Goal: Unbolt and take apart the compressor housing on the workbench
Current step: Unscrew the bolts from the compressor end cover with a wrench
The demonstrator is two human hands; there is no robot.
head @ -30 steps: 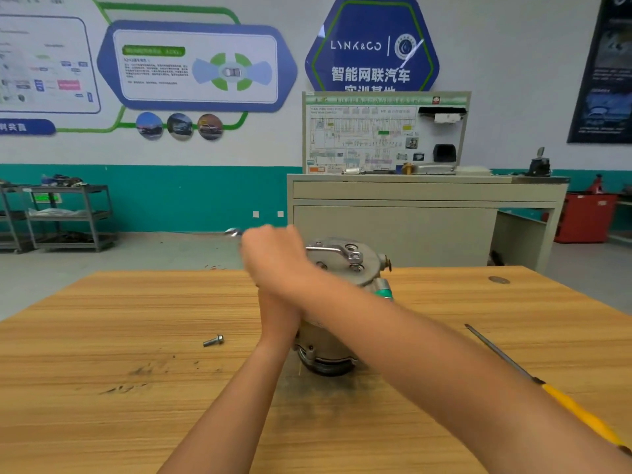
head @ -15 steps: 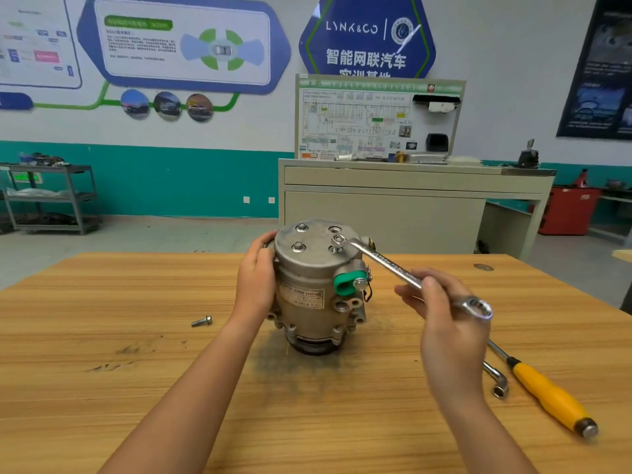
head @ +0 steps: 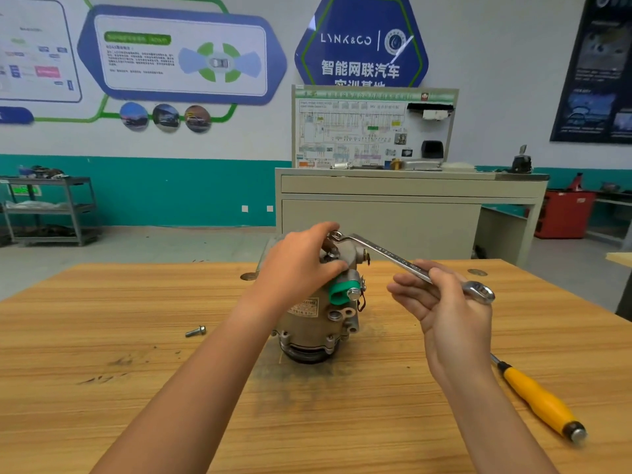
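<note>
The grey compressor housing (head: pixel 318 323) stands upright in the middle of the wooden workbench (head: pixel 102 336), with a green cap (head: pixel 342 290) on its side. My left hand (head: pixel 294 268) lies over its top, and thumb and forefinger pinch a bolt (head: pixel 330 255) there. To the right, my right hand (head: pixel 448 313) holds a ring wrench (head: pixel 393 258) by its shaft between thumb and fingers. The wrench's far ring hovers at the top edge of the housing, just beyond my left forefinger. My left hand hides the rest of the top face.
A loose bolt (head: pixel 195 331) lies on the bench left of the housing. At the right lies a yellow-handled screwdriver (head: pixel 540 401). Behind the bench stand a beige cabinet (head: pixel 376 217) and, far left, a metal cart (head: pixel 51 206).
My left hand moved from the housing's side up onto its top. The wrench's ring end came off the top bolt and now sits higher, at the rim.
</note>
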